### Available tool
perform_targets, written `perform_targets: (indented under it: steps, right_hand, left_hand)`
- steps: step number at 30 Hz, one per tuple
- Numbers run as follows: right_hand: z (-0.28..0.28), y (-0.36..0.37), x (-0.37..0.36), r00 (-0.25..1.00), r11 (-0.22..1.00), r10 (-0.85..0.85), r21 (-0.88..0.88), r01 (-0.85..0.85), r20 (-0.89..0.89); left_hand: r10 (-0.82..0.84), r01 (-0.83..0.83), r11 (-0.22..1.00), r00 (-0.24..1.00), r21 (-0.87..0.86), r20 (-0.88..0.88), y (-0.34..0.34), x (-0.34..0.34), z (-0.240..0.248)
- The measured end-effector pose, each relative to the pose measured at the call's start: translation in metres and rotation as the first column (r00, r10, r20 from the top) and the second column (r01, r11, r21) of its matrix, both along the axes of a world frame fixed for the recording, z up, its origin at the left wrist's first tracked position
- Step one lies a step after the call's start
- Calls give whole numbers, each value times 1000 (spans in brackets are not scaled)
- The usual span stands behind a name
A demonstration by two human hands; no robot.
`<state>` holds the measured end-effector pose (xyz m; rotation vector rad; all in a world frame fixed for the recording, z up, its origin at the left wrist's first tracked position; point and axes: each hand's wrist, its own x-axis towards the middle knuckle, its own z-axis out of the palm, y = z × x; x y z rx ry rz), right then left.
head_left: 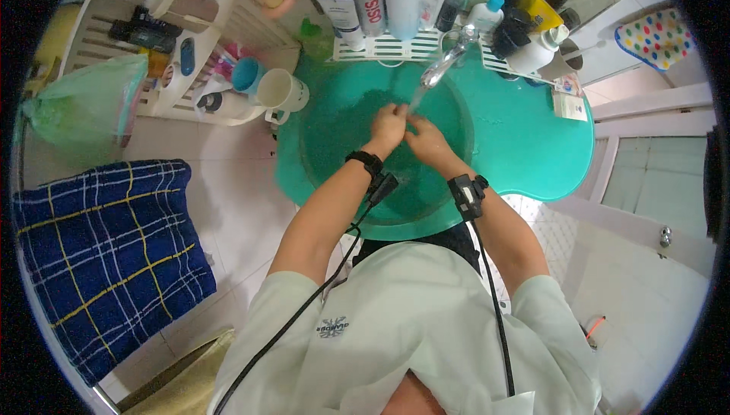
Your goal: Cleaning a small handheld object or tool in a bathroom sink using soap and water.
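A thin stream of water runs from the chrome tap into the green washbasin. My left hand is at the stream over the bowl, its fingers bent and drawn together; whatever they hold, if anything, is hidden. Close beside it, my right hand reaches in from the right with thumb and fingers apart, and no object shows in it. The fingertips of both hands nearly meet under the spout. Each wrist wears a black strapped device with a cable.
Bottles and tubes crowd a white rack behind the basin. At left, a cream mug and a blue cup stand on a shelf. A small box lies on the right counter. A blue plaid towel hangs lower left.
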<state>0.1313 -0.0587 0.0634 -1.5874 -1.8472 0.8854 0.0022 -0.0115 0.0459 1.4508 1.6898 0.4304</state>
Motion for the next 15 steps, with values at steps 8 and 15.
perform_targets:
  steps: [8,15]
  right_hand:
    - [44,-12,-2,971,990,-58,-136,27,-231]
    - [56,-5,5,975,970,-176,-193,148,-139]
  left_hand:
    - [140,-185,958,969,218,205,-15,-48,-9]
    - [99,-64,995,801,-79,590,-33,-65,38]
